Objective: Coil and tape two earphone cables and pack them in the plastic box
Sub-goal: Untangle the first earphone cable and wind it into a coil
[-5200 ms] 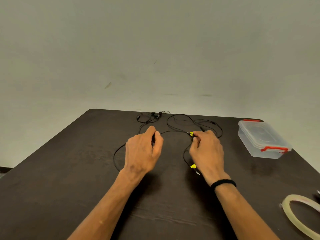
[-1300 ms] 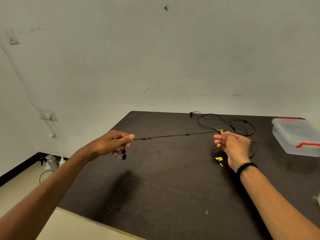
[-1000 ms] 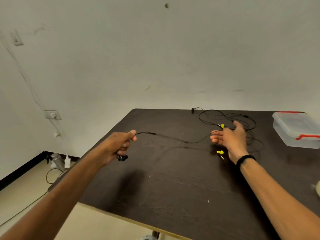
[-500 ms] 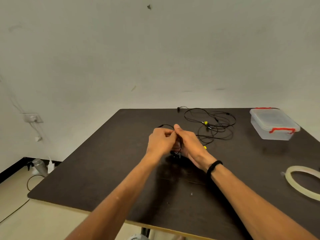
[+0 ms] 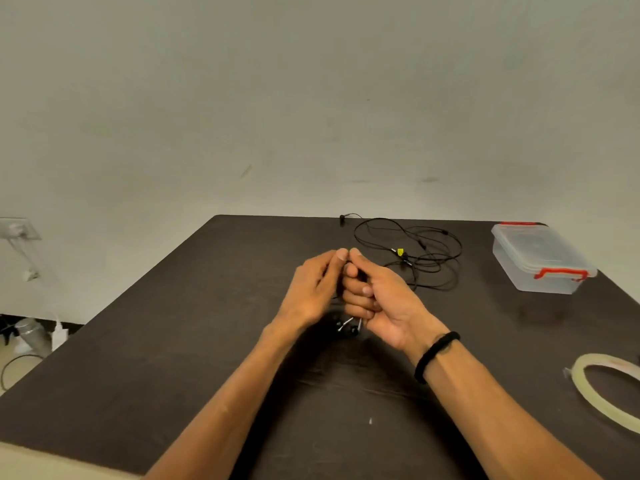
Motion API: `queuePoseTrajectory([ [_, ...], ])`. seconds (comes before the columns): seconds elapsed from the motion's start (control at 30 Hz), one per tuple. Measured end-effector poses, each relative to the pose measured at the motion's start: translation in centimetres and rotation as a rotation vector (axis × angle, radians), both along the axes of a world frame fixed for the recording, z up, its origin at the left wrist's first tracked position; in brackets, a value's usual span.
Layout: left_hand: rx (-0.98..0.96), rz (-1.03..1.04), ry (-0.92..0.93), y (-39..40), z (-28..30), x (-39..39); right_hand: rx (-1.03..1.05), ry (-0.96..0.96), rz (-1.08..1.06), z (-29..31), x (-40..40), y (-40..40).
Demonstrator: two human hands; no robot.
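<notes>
Head view. No readable brand or writing is seen; a small yellow tag (image 5: pixel 400 251) on the loose earphone cable (image 5: pixel 412 251) is too small for any text to be made out.

The left hand (image 5: pixel 313 292) and right hand (image 5: pixel 375 299) are held together over the middle of the dark counter (image 5: pixel 173 341), fingertips touching at the top. The right hand's fingers are curled round a held earphone cable (image 5: pixel 347 326); most of it is hidden inside the fist, and only 2 earbuds with short stems are seen hanging below the fist. The left hand's thumb and forefinger are brought together against the right hand's forefinger; whether cable is pinched between them cannot be told, as motion blur softens that hand.

The loose earphone cable lies uncoiled in tangled loops on the counter, beyond the hands toward the far edge, with 1 earbud at the far edge.

The plastic box (image 5: pixel 540 259) stands on the counter at far right, lid on, with red clasps; nothing can be made out inside it. A tape roll (image 5: pixel 604 389) lies flat near the right edge, cut off by the frame.

A black band (image 5: pixel 434 355) is worn on the right wrist. At far left, a wall socket (image 5: pixel 15 228) and objects on the floor are blurred.
</notes>
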State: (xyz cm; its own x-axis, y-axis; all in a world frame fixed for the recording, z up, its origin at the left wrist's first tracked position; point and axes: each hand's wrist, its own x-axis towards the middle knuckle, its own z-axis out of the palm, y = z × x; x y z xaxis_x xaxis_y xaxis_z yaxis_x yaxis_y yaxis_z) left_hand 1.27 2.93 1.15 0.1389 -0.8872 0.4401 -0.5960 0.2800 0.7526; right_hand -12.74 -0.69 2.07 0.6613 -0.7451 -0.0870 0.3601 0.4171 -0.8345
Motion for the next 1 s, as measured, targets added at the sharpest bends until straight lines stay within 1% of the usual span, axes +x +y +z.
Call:
queuePoseTrajectory([
  [0.1, -0.032, 0.07, 0.129, -1.4, -0.6, -0.7, 0.136, -0.205, 0.068, 0.5, 0.0, 0.4],
  [0.23, -0.022, 0.111, 0.268, -1.6, -2.1, -0.2, 0.147, -0.355, 0.218, 1.2, 0.2, 1.5],
  [0.27, -0.012, 0.093, 0.261, -1.5, -2.6, -0.2, 0.15, -0.388, 0.219, 1.3, 0.3, 1.5],
  [0.33, -0.035, 0.028, 0.166, -1.0, -3.5, -0.5, 0.158, -0.47, 0.159, 1.6, 0.2, 1.2],
  [0.4, -0.005, 0.001, 0.037, -0.6, -3.7, -1.6, 0.121, -0.507, 0.052, 2.0, -0.6, 0.6],
  [0.43, 0.024, -0.002, -0.069, -0.3, -3.5, -2.2, 0.094, -0.502, 0.007, 2.2, -1.1, 0.2],
  [0.5, -0.019, -0.018, -0.37, 0.1, -3.5, -3.1, 0.028, -0.462, -0.075, 2.6, -1.9, -0.2],
  [0.53, -0.056, -0.033, -0.482, 0.2, -3.4, -3.4, -0.012, -0.426, -0.134, 2.7, -2.1, -0.5],
  [0.57, -0.08, -0.043, -0.543, 0.4, -3.2, -3.3, -0.054, -0.376, -0.207, 2.7, -2.3, -0.7],
  [0.67, -0.156, -0.022, -0.585, 0.6, -2.1, -2.8, -0.144, -0.209, -0.452, 2.6, -2.3, -1.5],
  [0.73, -0.19, -0.005, -0.629, 0.6, -1.8, -2.5, -0.137, -0.143, -0.557, 2.2, -2.1, -1.7],
  [0.83, -0.204, 0.027, -0.708, 0.7, -1.9, -2.1, -0.041, -0.114, -0.612, 1.6, -2.0, -2.1],
  [0.87, -0.212, 0.05, -0.718, 0.7, -2.0, -1.9, -0.024, -0.077, -0.623, 1.4, -2.1, -2.4],
  [0.93, -0.227, 0.102, -0.709, 0.7, -1.9, -1.4, -0.046, 0.059, -0.65, 0.9, -2.8, -3.1],
  [1.0, -0.23, 0.129, -0.67, 0.5, -1.8, -1.0, -0.155, 0.245, -0.645, 0.4, -3.4, -3.5],
])
